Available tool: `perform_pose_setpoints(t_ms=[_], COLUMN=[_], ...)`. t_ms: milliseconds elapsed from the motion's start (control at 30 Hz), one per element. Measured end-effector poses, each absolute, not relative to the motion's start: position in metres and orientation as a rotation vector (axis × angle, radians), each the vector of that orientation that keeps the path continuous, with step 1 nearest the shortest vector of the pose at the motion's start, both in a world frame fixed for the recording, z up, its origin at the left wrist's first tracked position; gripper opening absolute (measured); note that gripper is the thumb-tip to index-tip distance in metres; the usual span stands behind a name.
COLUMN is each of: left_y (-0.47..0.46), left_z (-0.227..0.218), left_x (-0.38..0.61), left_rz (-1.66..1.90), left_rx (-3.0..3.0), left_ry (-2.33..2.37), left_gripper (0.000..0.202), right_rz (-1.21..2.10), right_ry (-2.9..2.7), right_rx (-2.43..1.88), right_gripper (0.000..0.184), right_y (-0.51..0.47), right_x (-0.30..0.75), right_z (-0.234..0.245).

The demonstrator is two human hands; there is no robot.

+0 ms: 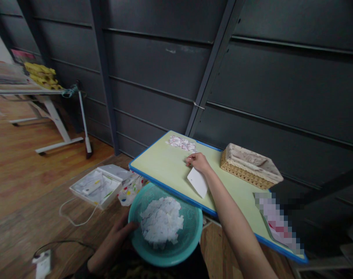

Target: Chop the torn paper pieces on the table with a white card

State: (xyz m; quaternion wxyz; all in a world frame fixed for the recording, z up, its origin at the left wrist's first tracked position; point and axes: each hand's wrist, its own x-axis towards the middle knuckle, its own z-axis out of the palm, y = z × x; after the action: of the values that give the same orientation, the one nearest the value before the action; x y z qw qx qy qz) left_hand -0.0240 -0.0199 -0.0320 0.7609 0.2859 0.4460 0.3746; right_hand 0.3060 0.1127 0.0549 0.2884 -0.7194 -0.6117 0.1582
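From the head view, I see the person's left hand (122, 232) gripping the side of a teal basket (164, 261), thumb over the rim. Loose white paper pieces (161, 221) lie heaped inside it. The right hand (198, 161) reaches over the pale surface (155, 159), fingers curled together just short of a small paper pile (182, 143) near the far edge. A white card (198, 183) lies beside that wrist, and a lined woven basket (240, 172) stands farther right.

To my mind, handling such light scraps well calls for a soft fingertip pinch, a few pieces at a time, with the forearm clear of the card so nothing gets dragged. The left hand does best holding the teal basket level and steady, close against the edge.

I can't tell whether the right fingertips pinch a scrap or nothing; they are too small to read. The left fingers are dark and partly hidden by the rim. Whatever marks the pieces carry are unreadable, and a flat item (276, 223) at the right end is pixelated.
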Motion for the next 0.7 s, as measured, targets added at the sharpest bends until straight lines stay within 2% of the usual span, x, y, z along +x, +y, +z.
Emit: perform_pose_setpoints(t_ms=[133, 267, 433, 700], left_y=[-0.0201, -0.0195, -0.0182, -0.0166], left_z=[-0.0305, -0.0315, -0.0328, -0.0372], left_x=[-0.0229, -0.0237, -0.0262, -0.0262], left_rz=[0.812, 0.813, 0.803, 0.838], left_rx=[0.628, 0.643, 0.685, 0.653], left_ry=[0.973, 0.980, 1.013, 0.980], left_gripper=[0.100, 0.096, 0.089, 0.090], right_rz=[0.398, 0.414, 0.589, 0.479], right_ry=[-1.623, -1.619, -1.549, -1.546], right_rx=[-1.995, -1.997, -1.822, -1.995], right_gripper=[0.026, 0.036, 0.034, 0.037], right_y=[0.1102, 0.1090, 0.1113, 0.1070], right_x=[0.3049, 0.3008, 0.3030, 0.3028], right_z=[0.0569, 0.0581, 0.0551, 0.0622])
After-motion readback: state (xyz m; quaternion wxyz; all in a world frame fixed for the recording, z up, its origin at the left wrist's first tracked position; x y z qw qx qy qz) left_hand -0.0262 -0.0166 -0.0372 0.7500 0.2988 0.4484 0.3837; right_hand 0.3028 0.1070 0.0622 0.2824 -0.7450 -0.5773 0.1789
